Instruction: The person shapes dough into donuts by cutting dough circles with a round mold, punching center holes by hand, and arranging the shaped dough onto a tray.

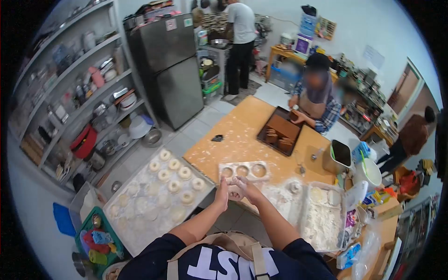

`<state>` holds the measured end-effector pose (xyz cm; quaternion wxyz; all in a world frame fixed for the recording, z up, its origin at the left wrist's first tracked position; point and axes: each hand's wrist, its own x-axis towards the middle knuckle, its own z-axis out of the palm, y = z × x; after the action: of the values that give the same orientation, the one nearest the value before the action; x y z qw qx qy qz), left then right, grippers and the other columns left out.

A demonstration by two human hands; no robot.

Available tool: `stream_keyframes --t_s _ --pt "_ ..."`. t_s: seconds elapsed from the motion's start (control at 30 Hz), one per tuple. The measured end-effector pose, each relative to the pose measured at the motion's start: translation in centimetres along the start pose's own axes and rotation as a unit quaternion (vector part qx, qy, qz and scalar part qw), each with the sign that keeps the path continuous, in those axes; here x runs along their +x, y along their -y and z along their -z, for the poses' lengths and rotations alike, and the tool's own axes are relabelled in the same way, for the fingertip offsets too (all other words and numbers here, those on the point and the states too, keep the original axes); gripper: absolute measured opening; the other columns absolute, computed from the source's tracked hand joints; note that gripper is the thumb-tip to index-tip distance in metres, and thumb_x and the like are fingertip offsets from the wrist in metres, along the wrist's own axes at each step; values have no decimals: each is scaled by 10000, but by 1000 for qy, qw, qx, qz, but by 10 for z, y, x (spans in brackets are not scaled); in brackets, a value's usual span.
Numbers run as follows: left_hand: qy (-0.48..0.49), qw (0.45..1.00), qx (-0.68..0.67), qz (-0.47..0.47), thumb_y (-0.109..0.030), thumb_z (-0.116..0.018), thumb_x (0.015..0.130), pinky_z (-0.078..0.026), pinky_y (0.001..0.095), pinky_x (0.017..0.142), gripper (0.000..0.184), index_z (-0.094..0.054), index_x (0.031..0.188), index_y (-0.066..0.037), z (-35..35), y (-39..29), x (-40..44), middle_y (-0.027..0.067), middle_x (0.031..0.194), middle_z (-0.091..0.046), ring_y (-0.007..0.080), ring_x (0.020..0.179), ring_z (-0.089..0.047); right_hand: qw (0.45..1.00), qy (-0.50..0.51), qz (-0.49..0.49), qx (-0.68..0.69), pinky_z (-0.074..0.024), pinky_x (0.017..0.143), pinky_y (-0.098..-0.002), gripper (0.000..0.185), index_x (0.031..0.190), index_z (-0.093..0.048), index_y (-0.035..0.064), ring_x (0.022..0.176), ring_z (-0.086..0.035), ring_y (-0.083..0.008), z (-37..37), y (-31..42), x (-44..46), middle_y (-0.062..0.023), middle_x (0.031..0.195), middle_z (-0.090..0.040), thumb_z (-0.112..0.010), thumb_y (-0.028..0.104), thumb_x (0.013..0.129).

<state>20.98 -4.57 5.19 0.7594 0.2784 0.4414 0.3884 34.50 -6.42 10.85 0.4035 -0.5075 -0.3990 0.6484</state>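
My left hand point(221, 192) and my right hand point(248, 190) are held close together over the near edge of the wooden table, fingers pointing away from me. White flour coats the right fingers. A small, pale, round thing point(234, 192) shows between the hands; its kind is not clear. Just beyond the fingertips lies a floury white board with three round hollows point(244, 171). To the left, a large floured tray point(149, 233) carries several dough rings point(174, 185) and flatter dough rounds point(164, 200).
Flour point(282, 198) lies on the wooden table point(224, 135). At right stands a flour bin point(322, 228) with pale rounds inside. Across the table a person point(322, 88) handles brown pieces over a dark tray point(268, 148). A fridge point(172, 79) and shelves point(70, 60) stand left.
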Motion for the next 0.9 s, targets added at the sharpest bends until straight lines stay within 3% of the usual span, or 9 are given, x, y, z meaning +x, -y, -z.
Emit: stream_keyframes --t_s 0.13,0.17,0.27,0.43,0.57,0.7,0.77,0.83,0.9 --pt "-107 966 -221 -88 -639 -292 911 -443 334 843 642 -532 1021 -53 53 -25 -19 98 926 -609 182 890 -585 986 -112 30 123 -454 875 -332 546 1310 -406 13 1034 -551 -215 -96 -10 35 -146 1158 -550 -536 379 927" --pt "-124 965 -208 -98 -639 -302 910 -444 323 819 645 -527 1027 -45 69 -32 -24 87 931 -608 180 870 -581 984 -117 60 122 -505 609 -299 338 1094 -503 24 782 -590 -150 -120 -13 36 -102 947 -565 -517 324 939" --pt "-119 992 4 -46 -632 -316 911 -440 330 817 635 -515 1035 -42 122 -61 -45 95 938 -605 186 861 -579 995 81 18 -54 -501 712 -296 333 1074 -511 39 869 -579 -154 -141 -31 59 -63 925 -564 -521 343 939" --pt "-123 949 -263 -125 -623 -349 906 -458 310 776 593 -554 977 -70 152 -68 -76 76 922 -609 174 860 -585 986 -99 46 129 -438 575 -249 466 1209 -505 37 806 -567 -96 -210 -44 75 -66 1023 -593 -535 403 922" --pt "-168 982 -61 -58 -583 -364 921 -471 303 760 548 -555 988 -74 193 -89 -87 73 917 -600 170 854 -585 995 78 -56 -1 -486 618 -268 394 1110 -533 57 785 -589 -120 -215 -83 108 -55 959 -580 -513 407 931" --pt "-156 942 -249 -159 -563 -342 937 -468 290 720 536 -573 921 -80 203 -79 -84 73 885 -599 157 814 -577 995 -14 40 89 -513 730 -284 491 1246 -478 27 900 -613 -168 -253 -60 92 -97 1075 -592 -498 408 936" --pt "-169 935 -271 -152 -555 -296 951 -484 318 696 530 -538 942 -83 215 -80 -86 95 919 -592 176 814 -579 995 91 29 15 -518 719 -298 436 1193 -499 36 892 -612 -175 -255 -61 94 -99 1050 -591 -495 391 941" --pt "-135 982 -104 -78 -562 -286 949 -482 328 719 542 -533 949 -79 234 -91 -94 100 901 -596 193 820 -585 978 206 -16 -20 -521 683 -295 355 1115 -527 49 845 -609 -163 -257 -45 91 -94 992 -588 -493 360 948" --pt "-127 989 -20 -78 -577 -289 942 -476 352 751 552 -536 942 -84 239 -94 -98 108 863 -602 210 824 -595 992 118 5 38 -519 695 -294 356 1121 -538 43 854 -608 -156 -264 -53 93 -96 1014 -591 -481 352 955"
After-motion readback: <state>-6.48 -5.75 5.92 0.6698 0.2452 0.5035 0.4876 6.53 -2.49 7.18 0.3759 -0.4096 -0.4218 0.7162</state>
